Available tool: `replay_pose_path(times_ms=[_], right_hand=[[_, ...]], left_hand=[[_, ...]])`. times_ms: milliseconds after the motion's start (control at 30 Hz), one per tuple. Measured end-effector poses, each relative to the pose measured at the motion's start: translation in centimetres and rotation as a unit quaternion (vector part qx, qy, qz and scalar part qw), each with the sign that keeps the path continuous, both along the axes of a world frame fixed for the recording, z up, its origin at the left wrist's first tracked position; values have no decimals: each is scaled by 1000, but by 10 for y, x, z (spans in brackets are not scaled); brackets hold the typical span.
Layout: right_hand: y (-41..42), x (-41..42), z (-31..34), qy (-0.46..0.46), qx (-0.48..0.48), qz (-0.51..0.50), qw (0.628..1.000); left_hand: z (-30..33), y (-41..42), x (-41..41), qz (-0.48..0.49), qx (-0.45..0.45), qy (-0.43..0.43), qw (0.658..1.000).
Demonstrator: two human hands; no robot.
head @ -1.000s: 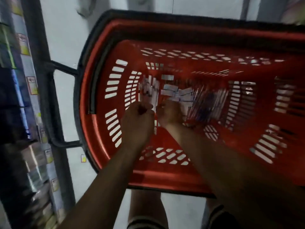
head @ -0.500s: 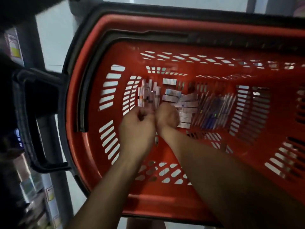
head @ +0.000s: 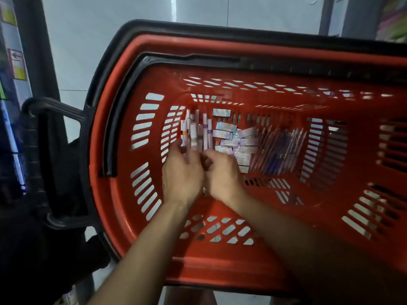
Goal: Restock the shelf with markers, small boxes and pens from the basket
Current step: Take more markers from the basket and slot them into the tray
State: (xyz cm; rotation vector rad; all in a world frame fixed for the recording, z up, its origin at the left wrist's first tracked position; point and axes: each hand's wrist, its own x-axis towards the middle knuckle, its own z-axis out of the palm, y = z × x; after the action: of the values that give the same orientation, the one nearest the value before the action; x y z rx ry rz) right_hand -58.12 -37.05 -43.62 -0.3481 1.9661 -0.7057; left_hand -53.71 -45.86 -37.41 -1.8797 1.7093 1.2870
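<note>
Probably a shop: red shopping basket point(head: 141, 53), price-tagged shelf edge point(head: 16, 64) at left.

Red basket point(head: 123, 194), black rim, seen from above on pale floor point(head: 110, 29). Inside, left to right: markers point(head: 196, 130), small boxes point(head: 240, 142), pens point(head: 279, 148). Both hands down in basket, side by side. Left hand point(head: 182, 172) at near ends of markers, fingers curled around some. Right hand point(head: 222, 175) fingers curled at markers' edge; hold unclear. Shelf point(head: 13, 69) along left edge, blurred.
</note>
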Motion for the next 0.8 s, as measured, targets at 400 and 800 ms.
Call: replay_pose_path(times_ms=[400, 800], right_hand=[[-16, -8, -63, 162, 207, 37, 964], [-24, -3, -60, 119, 181, -55, 975]], left_hand=[[-13, -10, 11, 28, -19, -28, 999], [-17, -2, 10, 55, 28, 9, 998]])
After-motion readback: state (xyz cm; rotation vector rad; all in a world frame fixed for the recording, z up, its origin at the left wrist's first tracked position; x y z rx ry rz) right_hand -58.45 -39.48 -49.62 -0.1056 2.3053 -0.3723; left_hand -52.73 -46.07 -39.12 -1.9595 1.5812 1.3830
